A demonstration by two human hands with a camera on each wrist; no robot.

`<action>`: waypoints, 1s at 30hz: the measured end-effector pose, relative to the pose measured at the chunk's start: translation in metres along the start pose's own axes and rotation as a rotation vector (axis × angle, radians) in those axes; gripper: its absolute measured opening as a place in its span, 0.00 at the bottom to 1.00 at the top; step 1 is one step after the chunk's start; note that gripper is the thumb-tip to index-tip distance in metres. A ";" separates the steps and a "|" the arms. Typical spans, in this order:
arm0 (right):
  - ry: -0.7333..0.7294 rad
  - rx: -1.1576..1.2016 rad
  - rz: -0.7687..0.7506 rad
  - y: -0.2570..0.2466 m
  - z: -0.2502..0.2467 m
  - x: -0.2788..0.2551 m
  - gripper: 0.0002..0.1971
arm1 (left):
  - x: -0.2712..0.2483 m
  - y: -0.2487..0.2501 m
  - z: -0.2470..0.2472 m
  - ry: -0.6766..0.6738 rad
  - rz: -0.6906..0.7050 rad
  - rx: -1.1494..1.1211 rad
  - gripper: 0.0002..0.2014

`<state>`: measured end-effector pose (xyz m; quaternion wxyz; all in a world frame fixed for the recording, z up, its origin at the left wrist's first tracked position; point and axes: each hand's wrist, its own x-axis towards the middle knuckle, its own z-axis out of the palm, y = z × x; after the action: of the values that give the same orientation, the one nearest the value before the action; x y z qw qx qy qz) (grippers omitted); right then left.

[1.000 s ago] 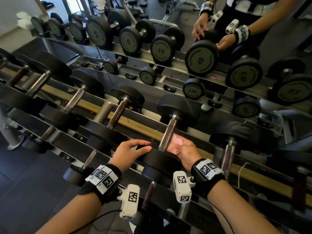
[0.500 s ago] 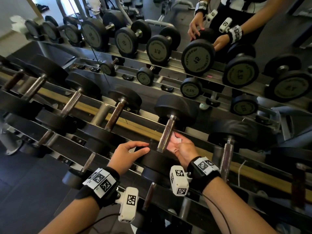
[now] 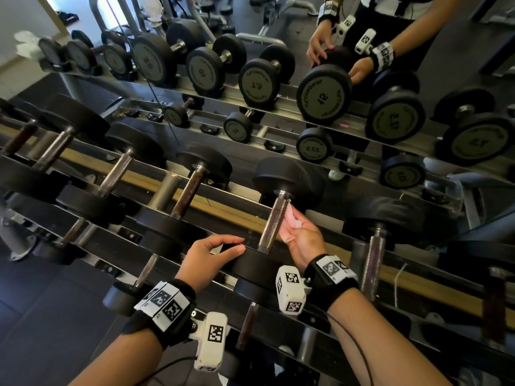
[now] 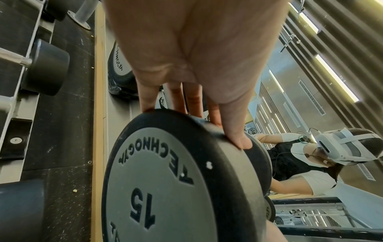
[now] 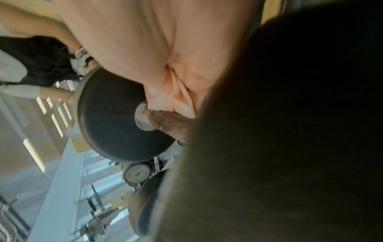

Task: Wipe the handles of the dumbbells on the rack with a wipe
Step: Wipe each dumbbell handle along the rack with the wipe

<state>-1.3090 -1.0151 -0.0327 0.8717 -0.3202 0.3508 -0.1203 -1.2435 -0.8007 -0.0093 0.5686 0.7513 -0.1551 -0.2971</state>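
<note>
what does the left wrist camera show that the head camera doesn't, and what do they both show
Only the left wrist view shows the grey end face of the black round dumbbell head, marked 15.

Only the head view shows the right hand pressing the crumpled pale pink wipe against the knurled metal handle, and the other dumbbells along the long metal rack.

Both show the left hand resting its fingers on that dumbbell head's rim, and the mirror reflection of the person.
</note>
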 end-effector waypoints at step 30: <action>-0.008 -0.484 -0.057 -0.022 0.000 0.007 0.15 | 0.001 0.007 -0.002 -0.020 -0.049 0.042 0.10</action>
<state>-1.3035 -1.0345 -0.0220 0.7671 -0.5301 0.3569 -0.0559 -1.2407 -0.8021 -0.0024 0.5438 0.7635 -0.1486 -0.3151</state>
